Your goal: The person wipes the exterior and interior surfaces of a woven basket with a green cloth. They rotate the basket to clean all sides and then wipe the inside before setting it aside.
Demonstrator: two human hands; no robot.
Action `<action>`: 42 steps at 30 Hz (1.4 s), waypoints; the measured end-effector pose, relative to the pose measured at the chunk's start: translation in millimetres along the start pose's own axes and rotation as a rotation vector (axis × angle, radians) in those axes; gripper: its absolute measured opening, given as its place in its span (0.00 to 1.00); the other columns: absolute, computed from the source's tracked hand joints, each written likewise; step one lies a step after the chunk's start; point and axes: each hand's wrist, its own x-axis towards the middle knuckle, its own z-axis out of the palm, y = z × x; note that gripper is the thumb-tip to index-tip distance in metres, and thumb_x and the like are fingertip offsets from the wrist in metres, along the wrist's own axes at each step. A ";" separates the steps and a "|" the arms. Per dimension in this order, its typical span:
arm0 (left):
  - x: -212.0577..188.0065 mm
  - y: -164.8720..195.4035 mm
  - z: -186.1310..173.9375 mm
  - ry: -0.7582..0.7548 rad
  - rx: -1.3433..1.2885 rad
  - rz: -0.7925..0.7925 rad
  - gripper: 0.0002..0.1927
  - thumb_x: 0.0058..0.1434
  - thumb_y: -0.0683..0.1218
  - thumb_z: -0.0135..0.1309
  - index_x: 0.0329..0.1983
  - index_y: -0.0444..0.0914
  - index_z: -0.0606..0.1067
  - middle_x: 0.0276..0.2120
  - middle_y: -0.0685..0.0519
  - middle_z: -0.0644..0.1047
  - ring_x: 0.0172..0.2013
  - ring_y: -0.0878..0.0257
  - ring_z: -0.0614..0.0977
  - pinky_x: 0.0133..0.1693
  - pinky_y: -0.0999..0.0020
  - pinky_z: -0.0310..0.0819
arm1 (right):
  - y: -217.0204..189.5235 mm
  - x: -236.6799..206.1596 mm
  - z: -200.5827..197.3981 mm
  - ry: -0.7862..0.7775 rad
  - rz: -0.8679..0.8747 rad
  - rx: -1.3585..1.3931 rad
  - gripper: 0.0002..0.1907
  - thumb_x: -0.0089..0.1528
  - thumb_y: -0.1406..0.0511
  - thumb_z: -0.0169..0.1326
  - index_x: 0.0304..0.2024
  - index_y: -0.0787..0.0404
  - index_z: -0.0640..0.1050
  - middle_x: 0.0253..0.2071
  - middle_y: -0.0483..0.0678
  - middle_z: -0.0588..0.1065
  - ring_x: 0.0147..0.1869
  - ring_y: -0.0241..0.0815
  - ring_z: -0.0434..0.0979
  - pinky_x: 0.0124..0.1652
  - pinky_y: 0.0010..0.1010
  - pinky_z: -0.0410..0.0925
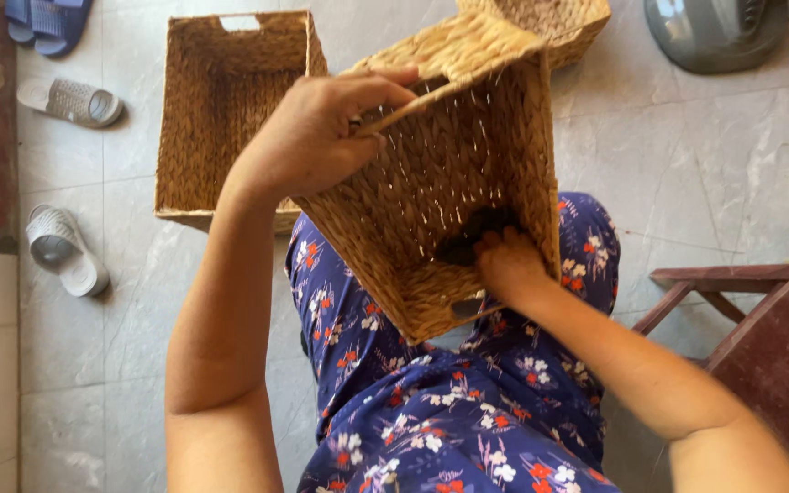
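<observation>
Basket (454, 192) work is mid-way, I judge: the woven box rests tilted on the lap, open mouth toward the person. The left hand (321, 132) pinches its far rim, thumb over the edge; the right hand (504, 265) reaches inside, curled on something dark, grip unclear. A steady hold while the inner hand works seems next. Count: three baskets, three slippers (70, 100), two hands.

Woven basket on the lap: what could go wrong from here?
1. The woven basket is tilted on the knees, steadied only by the left hand at its rim; it could slide off onto the tiled floor.
2. The right hand reaches inside, near stray fibre ends that may prick the fingers.
3. A second basket stands close ahead and could be knocked.
</observation>
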 end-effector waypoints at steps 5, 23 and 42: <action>7.9 -4.3 7.9 0.013 0.023 0.078 0.26 0.52 0.34 0.58 0.56 0.38 0.78 0.63 0.50 0.75 0.60 0.51 0.79 0.59 0.60 0.74 | -41.9 11.3 14.6 -0.040 -0.057 0.025 0.14 0.52 0.63 0.54 0.39 0.58 0.80 0.44 0.51 0.76 0.51 0.52 0.72 0.48 0.41 0.69; -38.3 4.3 -9.5 0.173 -0.188 -0.189 0.29 0.53 0.32 0.59 0.58 0.45 0.79 0.69 0.52 0.71 0.69 0.56 0.72 0.64 0.65 0.71 | -29.1 40.4 -42.5 0.269 0.226 1.651 0.17 0.68 0.61 0.54 0.53 0.66 0.77 0.44 0.46 0.79 0.45 0.32 0.75 0.45 0.25 0.71; -128.1 2.1 137.0 0.632 -0.706 -0.404 0.30 0.50 0.27 0.47 0.58 0.37 0.76 0.76 0.47 0.61 0.76 0.55 0.60 0.68 0.64 0.59 | -60.8 110.2 -78.3 0.625 -0.324 0.282 0.26 0.59 0.59 0.58 0.60 0.56 0.75 0.66 0.51 0.69 0.62 0.62 0.69 0.59 0.51 0.63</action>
